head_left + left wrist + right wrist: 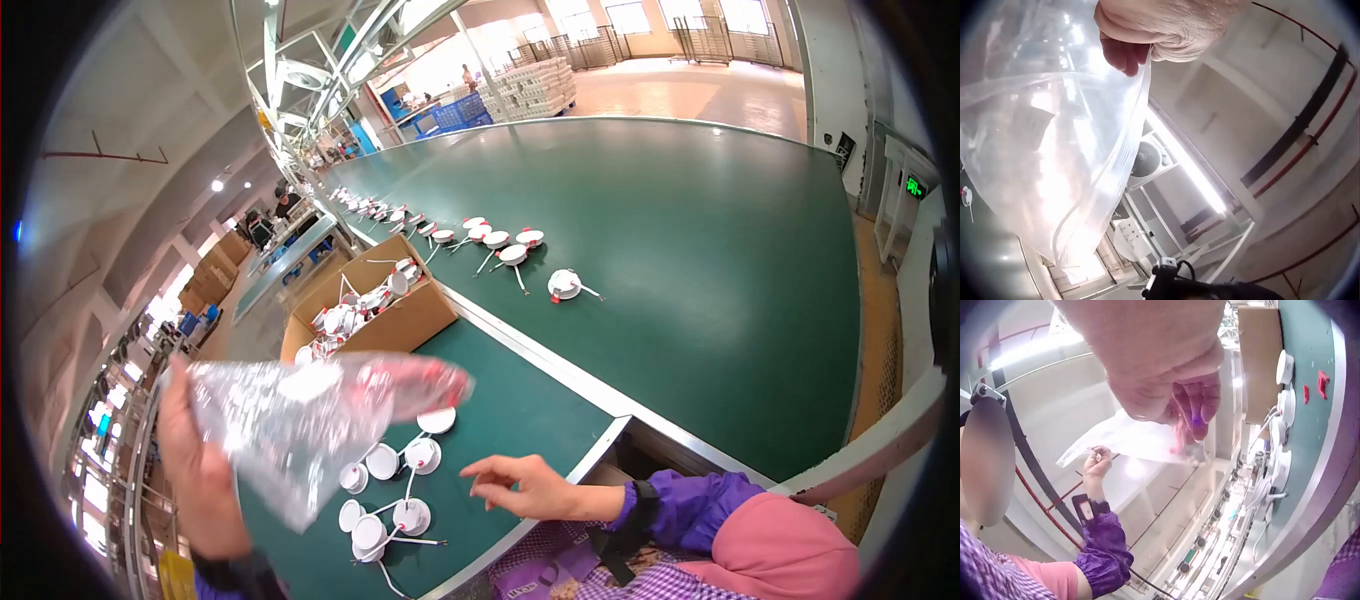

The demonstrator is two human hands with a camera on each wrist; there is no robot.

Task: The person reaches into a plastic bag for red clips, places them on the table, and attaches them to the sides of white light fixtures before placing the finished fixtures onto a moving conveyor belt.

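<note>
Pinching just its edge, the left hand (205, 480) could drop the clear plastic bag (300, 420); the right hand (525, 487) hovers relaxed, empty.

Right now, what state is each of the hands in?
Left hand: grips the clear plastic bag.
Right hand: open, holding nothing.

Green conveyor belt (650, 230); bright windows (630, 15); cardboard box (400, 325).

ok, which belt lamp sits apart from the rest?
The white lamp at the near end of the row, alone; the others bunch together farther up the belt.
</note>
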